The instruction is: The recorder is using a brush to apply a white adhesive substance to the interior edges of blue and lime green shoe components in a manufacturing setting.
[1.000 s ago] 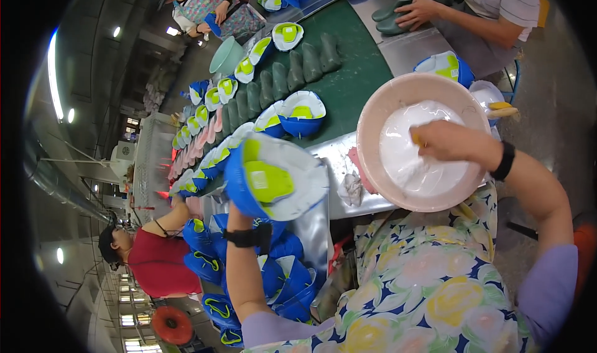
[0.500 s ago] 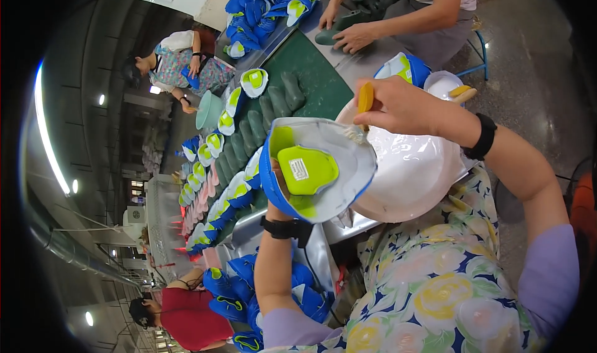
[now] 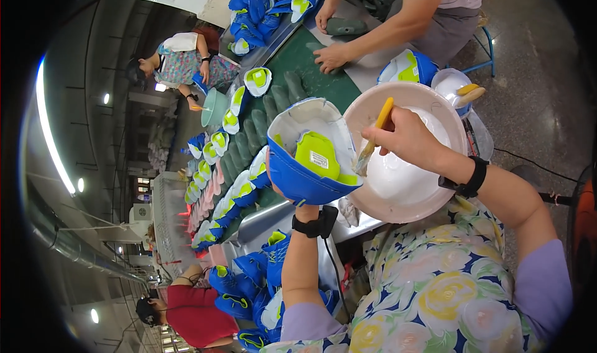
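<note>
My left hand (image 3: 305,212) grips a blue shoe upper (image 3: 305,177) from below and behind; the upper hides most of the fingers. The upper's open underside faces up, showing a white lining and a lime-green insole piece (image 3: 318,154) with a white label. My right hand (image 3: 410,140) is closed around a brush (image 3: 384,118) with a yellow handle. Its pale bristles point down at the upper's right rim; whether they touch it I cannot tell. Behind the brush stands a pale pink basin (image 3: 459,120) holding white liquid (image 3: 398,194).
A green belt (image 3: 329,79) carries dark green shoe lasts (image 3: 245,132) and rows of uppers (image 3: 239,191). Blue uppers (image 3: 252,272) are heaped below my left arm. A small bowl (image 3: 444,82) with another brush sits beyond the basin. A co-worker's hands (image 3: 333,55) work across the belt.
The upper has turned and tilted, showing more of its blue outside. My right hand has come down, moving the brush from the far rim to the right rim. The co-worker's hands have moved apart.
</note>
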`<act>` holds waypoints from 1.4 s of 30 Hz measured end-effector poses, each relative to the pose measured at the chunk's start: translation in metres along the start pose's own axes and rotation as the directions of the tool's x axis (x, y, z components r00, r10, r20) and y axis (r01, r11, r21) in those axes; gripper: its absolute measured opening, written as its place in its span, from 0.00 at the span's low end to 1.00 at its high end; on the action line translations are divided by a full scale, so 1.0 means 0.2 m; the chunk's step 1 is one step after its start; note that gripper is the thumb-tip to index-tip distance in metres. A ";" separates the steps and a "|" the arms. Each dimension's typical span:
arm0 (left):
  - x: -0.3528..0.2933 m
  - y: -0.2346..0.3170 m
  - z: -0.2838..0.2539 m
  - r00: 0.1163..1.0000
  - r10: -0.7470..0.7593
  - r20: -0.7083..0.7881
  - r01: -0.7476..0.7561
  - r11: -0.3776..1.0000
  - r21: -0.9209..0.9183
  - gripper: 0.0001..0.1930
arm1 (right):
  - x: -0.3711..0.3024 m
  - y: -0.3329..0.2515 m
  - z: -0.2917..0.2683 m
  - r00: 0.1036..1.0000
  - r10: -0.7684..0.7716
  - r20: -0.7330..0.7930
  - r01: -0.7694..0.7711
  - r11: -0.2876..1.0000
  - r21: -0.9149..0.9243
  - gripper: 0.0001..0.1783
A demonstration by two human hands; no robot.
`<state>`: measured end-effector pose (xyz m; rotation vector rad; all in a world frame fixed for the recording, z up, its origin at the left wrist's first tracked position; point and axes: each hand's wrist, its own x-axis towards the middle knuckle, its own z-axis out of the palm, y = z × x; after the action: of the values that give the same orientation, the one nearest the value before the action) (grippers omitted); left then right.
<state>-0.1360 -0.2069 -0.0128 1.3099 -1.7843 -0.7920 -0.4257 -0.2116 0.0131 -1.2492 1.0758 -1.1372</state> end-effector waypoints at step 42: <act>-0.11 0.24 0.01 0.873 -0.238 0.427 0.489 0.424 -0.763 0.36 | 0.00 -0.17 -0.18 0.780 -0.538 0.320 0.619 0.738 -0.267 0.11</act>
<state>-0.1573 -0.1731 0.0211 0.8851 -0.9262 -1.8896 -0.4632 -0.2158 0.0450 -2.0635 0.7449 -1.2456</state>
